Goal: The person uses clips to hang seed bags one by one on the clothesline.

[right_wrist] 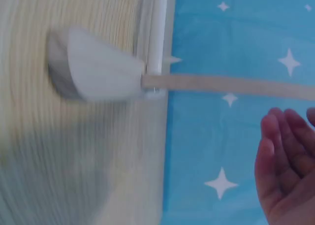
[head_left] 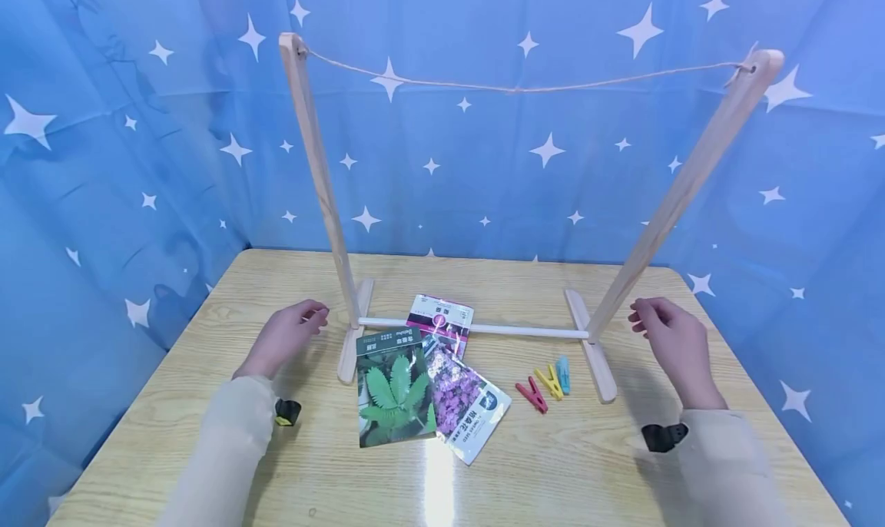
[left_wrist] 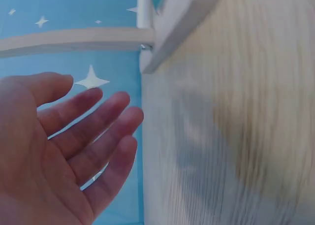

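My left hand hovers beside the stand's left post, holding nothing, its fingers loosely bent in the left wrist view. Outside the right post, my right hand is likewise bare, with relaxed fingers. Between the posts lie three overlapping seed packets: a green leaf packet, a purple flower packet partly under it, and a white and pink packet at the back, across the white rod. To their right are a red clothespin, a yellow clothespin and a blue clothespin.
A thin string sags slightly between the tops of the wooden posts. Flat wooden feet, including the right foot, rest on the wood-grain table. Blue star-patterned cloth hangs behind and at both sides.
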`<action>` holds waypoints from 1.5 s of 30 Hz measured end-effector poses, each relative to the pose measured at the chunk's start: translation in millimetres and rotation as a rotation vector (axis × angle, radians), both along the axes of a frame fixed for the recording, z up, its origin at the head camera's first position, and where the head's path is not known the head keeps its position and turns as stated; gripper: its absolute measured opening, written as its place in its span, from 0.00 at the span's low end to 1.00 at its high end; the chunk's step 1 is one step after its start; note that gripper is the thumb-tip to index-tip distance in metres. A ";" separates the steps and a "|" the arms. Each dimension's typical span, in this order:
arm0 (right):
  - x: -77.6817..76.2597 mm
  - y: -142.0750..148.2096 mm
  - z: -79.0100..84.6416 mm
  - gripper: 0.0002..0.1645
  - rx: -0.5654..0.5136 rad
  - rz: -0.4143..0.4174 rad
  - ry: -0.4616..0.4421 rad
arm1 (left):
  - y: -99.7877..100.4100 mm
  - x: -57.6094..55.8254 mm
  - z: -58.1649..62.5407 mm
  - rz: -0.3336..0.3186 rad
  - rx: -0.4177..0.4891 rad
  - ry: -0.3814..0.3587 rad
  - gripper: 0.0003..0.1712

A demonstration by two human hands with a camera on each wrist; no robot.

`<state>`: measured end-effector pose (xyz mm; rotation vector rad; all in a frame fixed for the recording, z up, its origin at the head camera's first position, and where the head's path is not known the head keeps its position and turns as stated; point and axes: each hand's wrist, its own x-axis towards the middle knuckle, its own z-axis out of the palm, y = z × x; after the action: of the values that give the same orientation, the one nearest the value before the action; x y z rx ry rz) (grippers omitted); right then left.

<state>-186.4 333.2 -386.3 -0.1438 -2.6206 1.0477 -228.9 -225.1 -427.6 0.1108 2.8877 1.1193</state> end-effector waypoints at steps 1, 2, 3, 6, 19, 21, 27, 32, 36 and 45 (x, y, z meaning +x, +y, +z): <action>0.3 -2.4 -2.5 0.28 -0.044 0.019 -0.002 | 1.6 0.4 -0.6 0.002 0.021 0.006 0.25; 0.4 -4.7 -5.3 0.28 -0.093 0.042 -0.006 | 3.5 1.0 -1.1 0.006 0.050 0.013 0.24; 0.5 -6.7 -8.2 0.28 -0.136 0.065 -0.013 | 5.3 1.6 -1.4 0.009 0.070 0.023 0.24; 0.6 -11.8 -17.7 0.29 -0.234 0.122 -0.045 | 10.9 3.3 -1.8 0.025 0.136 0.043 0.22; 3.7 -31.1 -42.8 0.30 -0.358 0.226 -0.091 | 39.0 11.4 -3.6 0.014 0.245 0.018 0.22; 3.2 -32.1 -46.9 0.31 -0.374 0.221 -0.107 | 44.2 12.4 -2.7 0.020 0.245 0.011 0.21; 4.0 -32.6 -56.5 0.33 -0.371 0.186 -0.143 | 52.3 11.6 -7.2 0.040 0.336 -0.039 0.21; 3.2 -34.0 -60.8 0.32 -0.406 0.186 -0.171 | 52.3 10.9 -15.9 0.026 0.430 -0.100 0.23; -0.6 -36.6 -63.3 0.31 -0.430 0.205 -0.214 | 50.0 12.2 -24.9 0.033 0.464 -0.124 0.24; -10.7 -36.9 -71.3 0.30 -0.410 0.179 -0.320 | 51.0 12.9 -36.9 0.013 0.497 -0.133 0.23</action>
<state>-197.2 296.3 -457.6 -0.1829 -2.6895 1.7486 -216.0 -174.1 -464.5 0.0306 2.4387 1.7464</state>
